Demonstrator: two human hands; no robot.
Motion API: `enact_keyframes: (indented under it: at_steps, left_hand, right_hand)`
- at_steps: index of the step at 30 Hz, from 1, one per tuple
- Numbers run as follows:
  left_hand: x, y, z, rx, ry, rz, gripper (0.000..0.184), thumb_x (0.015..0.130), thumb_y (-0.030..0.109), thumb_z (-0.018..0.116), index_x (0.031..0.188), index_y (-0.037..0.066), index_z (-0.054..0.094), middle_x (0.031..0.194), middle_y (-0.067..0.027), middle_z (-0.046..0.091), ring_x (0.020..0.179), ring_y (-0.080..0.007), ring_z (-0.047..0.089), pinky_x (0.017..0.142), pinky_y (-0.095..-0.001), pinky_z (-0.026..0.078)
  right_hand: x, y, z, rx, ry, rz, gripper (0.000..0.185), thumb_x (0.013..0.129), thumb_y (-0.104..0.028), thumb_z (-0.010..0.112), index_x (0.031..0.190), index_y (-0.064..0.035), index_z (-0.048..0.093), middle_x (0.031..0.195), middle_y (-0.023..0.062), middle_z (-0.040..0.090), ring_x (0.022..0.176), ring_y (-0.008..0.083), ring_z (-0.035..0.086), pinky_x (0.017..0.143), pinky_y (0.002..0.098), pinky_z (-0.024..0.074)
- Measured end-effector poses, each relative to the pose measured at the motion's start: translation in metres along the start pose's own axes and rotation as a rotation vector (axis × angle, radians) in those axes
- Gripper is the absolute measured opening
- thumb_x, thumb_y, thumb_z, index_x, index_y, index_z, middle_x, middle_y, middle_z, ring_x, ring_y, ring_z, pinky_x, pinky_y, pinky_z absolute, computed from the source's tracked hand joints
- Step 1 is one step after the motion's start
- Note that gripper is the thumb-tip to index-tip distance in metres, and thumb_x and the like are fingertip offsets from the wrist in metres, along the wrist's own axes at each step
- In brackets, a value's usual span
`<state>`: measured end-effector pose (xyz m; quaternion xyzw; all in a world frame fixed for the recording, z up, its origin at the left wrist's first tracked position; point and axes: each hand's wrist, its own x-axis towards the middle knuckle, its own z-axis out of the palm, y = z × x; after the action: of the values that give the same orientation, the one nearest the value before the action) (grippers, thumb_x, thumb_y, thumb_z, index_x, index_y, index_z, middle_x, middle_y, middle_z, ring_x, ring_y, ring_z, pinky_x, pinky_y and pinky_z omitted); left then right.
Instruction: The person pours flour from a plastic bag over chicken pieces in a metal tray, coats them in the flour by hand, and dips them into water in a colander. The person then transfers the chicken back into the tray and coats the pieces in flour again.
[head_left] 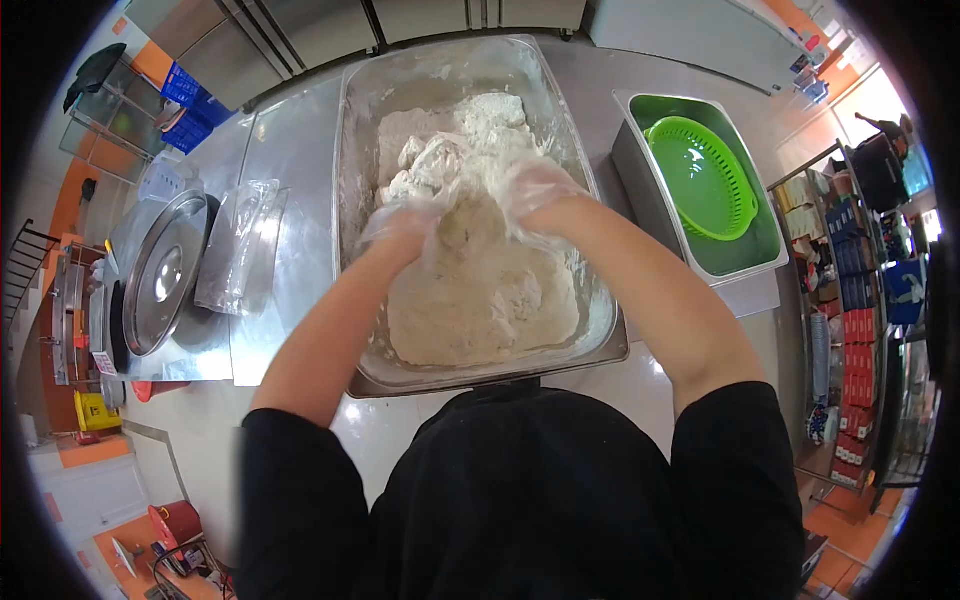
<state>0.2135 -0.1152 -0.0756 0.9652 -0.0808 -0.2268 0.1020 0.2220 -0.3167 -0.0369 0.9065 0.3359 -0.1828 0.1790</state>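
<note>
Reaching into white powder (pixel 470 325) in a tub (pixel 400 78) on a steel counter (pixel 295 145) before cabinets (pixel 320 30), hands (pixel 402 228) (pixel 540 190) blur, grip unclear.

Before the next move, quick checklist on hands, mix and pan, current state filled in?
1. Left hand and right hand inside the metal pan: ok.
2. Clear plastic covering over both hands: ok.
3. Pale mixture level: not ok, lumpy and heaped toward the far end, flatter near the body.
4. Finger grip on mixture: cannot tell, hands blurred.
5. Green basket inside the side container, right of the pan: ok.
6. Pan stable underneath: cannot tell, support mostly hidden.
</note>
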Motion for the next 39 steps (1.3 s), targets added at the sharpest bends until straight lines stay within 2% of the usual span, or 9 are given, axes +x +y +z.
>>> enact_keyframes:
  at_steps: [9,13,16,20,22,25,29,34,39]
  left_hand:
    - [-0.101,0.047,0.006,0.139,-0.572,0.004,0.066,0.076,0.063,0.037,0.113,0.011,0.053,0.115,-0.0131,0.053,0.105,-0.0275,0.049,0.088,-0.0333,0.038]
    - [-0.085,0.036,0.061,-0.121,-0.664,0.394,0.054,0.078,0.050,0.042,0.113,0.011,0.053,0.112,-0.0146,0.053,0.101,-0.0277,0.050,0.086,-0.0340,0.039]
    - [-0.073,0.042,0.077,-0.136,-0.620,0.576,0.045,0.079,0.040,0.047,0.112,0.010,0.052,0.109,-0.0157,0.054,0.098,-0.0280,0.052,0.084,-0.0346,0.039]
    - [-0.048,0.039,0.081,-0.220,-0.379,0.250,0.044,0.076,0.032,0.050,0.114,0.009,0.050,0.111,-0.0170,0.053,0.100,-0.0307,0.051,0.086,-0.0358,0.039]
    - [-0.012,0.014,0.092,-0.022,0.131,0.140,0.033,0.079,0.040,0.049,0.093,0.013,0.060,0.099,-0.0107,0.058,0.088,-0.0241,0.053,0.081,-0.0354,0.040]
    - [0.033,0.005,0.066,-0.911,0.180,-0.267,0.040,0.082,0.044,0.042,0.099,0.012,0.058,0.104,-0.0122,0.057,0.093,-0.0280,0.054,0.084,-0.0374,0.039]
    - [0.018,0.007,-0.001,-0.576,0.262,-0.343,0.048,0.085,0.045,0.034,0.107,0.008,0.055,0.113,-0.0130,0.053,0.102,-0.0292,0.051,0.088,-0.0391,0.037]
    - [0.004,0.012,-0.002,-0.191,0.084,-0.186,0.058,0.084,0.050,0.029,0.114,0.004,0.048,0.124,-0.0154,0.043,0.110,-0.0297,0.044,0.096,-0.0378,0.028]
    - [0.030,0.024,0.046,-0.909,0.053,-0.430,0.083,0.081,0.064,0.025,0.125,-0.005,0.035,0.131,-0.0219,0.032,0.124,-0.0298,0.029,0.100,-0.0351,0.022]
  right_hand:
    - [-0.027,-0.042,0.057,0.013,-0.393,-0.049,0.023,0.066,-0.014,0.057,0.084,-0.0009,0.065,0.089,0.0158,0.062,0.080,0.0263,0.060,0.068,0.0363,0.0468]
    - [-0.074,-0.068,0.015,0.384,-0.395,-0.262,0.030,0.069,-0.024,0.054,0.084,-0.0005,0.064,0.087,0.0174,0.062,0.077,0.0259,0.059,0.066,0.0369,0.0459]
    - [-0.017,-0.102,0.113,0.639,-0.387,-0.323,0.030,0.070,-0.024,0.054,0.086,-0.0009,0.064,0.084,0.0170,0.061,0.074,0.0258,0.060,0.062,0.0374,0.0460]
    - [-0.032,-0.118,0.044,1.226,-0.328,0.486,0.028,0.072,-0.027,0.056,0.082,-0.0014,0.062,0.083,0.0142,0.060,0.073,0.0241,0.057,0.061,0.0351,0.0452]
    - [-0.015,-0.121,0.071,1.759,-0.094,0.416,0.028,0.073,-0.028,0.057,0.081,-0.0013,0.061,0.084,0.0127,0.059,0.072,0.0230,0.056,0.059,0.0345,0.0451]
    - [-0.002,-0.097,0.041,1.476,0.237,0.556,0.030,0.072,-0.030,0.060,0.079,-0.0008,0.059,0.084,0.0102,0.059,0.074,0.0201,0.054,0.059,0.0334,0.0447]
    - [0.046,-0.016,0.074,1.093,0.605,0.325,0.038,0.077,-0.036,0.054,0.092,-0.0007,0.058,0.100,0.0125,0.058,0.094,0.0233,0.054,0.077,0.0368,0.0424]
    - [0.002,0.014,-0.006,0.818,0.129,0.458,0.051,0.079,-0.044,0.047,0.106,-0.0009,0.054,0.110,0.0181,0.053,0.106,0.0279,0.048,0.090,0.0349,0.0360]
    - [0.071,-0.022,0.061,0.911,0.286,0.403,0.056,0.080,-0.054,0.039,0.105,-0.0061,0.056,0.110,0.0134,0.054,0.100,0.0244,0.052,0.084,0.0388,0.0387]
